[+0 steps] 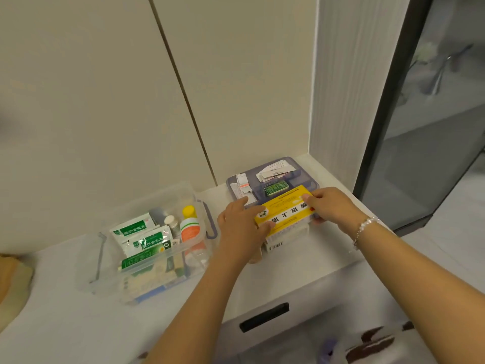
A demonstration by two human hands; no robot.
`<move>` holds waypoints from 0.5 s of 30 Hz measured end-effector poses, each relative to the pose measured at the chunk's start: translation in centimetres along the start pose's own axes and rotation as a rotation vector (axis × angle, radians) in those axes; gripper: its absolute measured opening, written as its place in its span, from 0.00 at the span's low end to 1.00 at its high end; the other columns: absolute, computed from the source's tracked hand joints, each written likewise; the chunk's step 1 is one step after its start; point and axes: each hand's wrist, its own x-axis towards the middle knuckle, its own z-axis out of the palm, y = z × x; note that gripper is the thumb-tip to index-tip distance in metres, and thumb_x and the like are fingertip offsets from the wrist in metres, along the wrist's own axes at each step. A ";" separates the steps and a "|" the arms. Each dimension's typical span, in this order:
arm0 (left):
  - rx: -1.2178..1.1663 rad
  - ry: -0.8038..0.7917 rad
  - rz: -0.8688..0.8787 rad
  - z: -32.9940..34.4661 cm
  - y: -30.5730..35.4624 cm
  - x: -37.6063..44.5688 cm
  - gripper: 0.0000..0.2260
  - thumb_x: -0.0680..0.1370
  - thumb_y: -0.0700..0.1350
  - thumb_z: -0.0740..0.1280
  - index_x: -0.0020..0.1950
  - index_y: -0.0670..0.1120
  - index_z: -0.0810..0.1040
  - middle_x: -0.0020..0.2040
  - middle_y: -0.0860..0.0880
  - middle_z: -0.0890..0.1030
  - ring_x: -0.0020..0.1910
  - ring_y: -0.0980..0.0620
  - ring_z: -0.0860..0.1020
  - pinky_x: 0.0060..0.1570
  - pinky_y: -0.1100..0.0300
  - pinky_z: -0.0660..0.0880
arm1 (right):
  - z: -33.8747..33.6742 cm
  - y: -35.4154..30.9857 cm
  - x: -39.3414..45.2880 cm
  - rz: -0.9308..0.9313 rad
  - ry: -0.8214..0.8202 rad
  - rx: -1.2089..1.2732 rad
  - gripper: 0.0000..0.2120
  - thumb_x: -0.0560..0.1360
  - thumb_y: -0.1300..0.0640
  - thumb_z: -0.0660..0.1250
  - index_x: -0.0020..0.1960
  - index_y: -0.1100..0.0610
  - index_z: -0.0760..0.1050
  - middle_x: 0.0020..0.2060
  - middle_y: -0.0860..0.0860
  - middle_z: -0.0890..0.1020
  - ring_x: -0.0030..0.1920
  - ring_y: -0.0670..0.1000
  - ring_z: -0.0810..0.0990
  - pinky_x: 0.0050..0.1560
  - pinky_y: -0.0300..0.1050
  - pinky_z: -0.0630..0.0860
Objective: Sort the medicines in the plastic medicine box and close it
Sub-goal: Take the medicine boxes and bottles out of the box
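Note:
A yellow medicine box (pixel 284 211) lies flat over the near part of a purple-tinted plastic tray (pixel 301 166) at the right. My left hand (pixel 242 227) grips its left end and my right hand (pixel 329 204) grips its right end. Behind it in the tray are a small green box (pixel 275 188) and white paper packets (pixel 274 171). To the left stands the clear plastic medicine box (pixel 181 191), open, holding green-and-white sachets (pixel 143 236), a yellow-capped bottle (pixel 190 222), a small white bottle (pixel 171 223) and flat packs underneath.
Both containers rest on a white counter (pixel 301 261) against a cream wall. A drawer with a dark slot handle (pixel 263 317) sits below the counter edge. A dark-framed glass door (pixel 433 127) stands at the right. A beige object (pixel 13 274) lies at the far left.

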 end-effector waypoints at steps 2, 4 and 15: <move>0.024 -0.010 -0.004 0.2 0.0 0.0 0.20 0.74 0.57 0.65 0.65 0.56 0.73 0.75 0.49 0.62 0.74 0.47 0.57 0.72 0.47 0.50 | 0.5 0.4 0.4 -0.003 -0.002 -0.058 0.13 0.77 0.52 0.60 0.47 0.60 0.79 0.37 0.55 0.81 0.36 0.56 0.81 0.40 0.46 0.80; 0.033 -0.016 -0.020 0.2 0.0 0.1 0.19 0.74 0.57 0.66 0.64 0.56 0.73 0.75 0.49 0.61 0.74 0.47 0.56 0.72 0.46 0.49 | 0.8 0.8 0.8 -0.040 -0.001 -0.183 0.15 0.77 0.50 0.61 0.47 0.59 0.80 0.35 0.51 0.80 0.34 0.50 0.78 0.35 0.42 0.77; -0.058 0.019 -0.033 -0.5 0.0 -0.1 0.18 0.75 0.56 0.65 0.64 0.55 0.74 0.73 0.49 0.64 0.73 0.47 0.59 0.72 0.46 0.54 | 0.7 0.3 0.4 -0.102 0.112 -0.325 0.17 0.74 0.46 0.63 0.57 0.56 0.77 0.47 0.53 0.83 0.44 0.52 0.80 0.43 0.45 0.76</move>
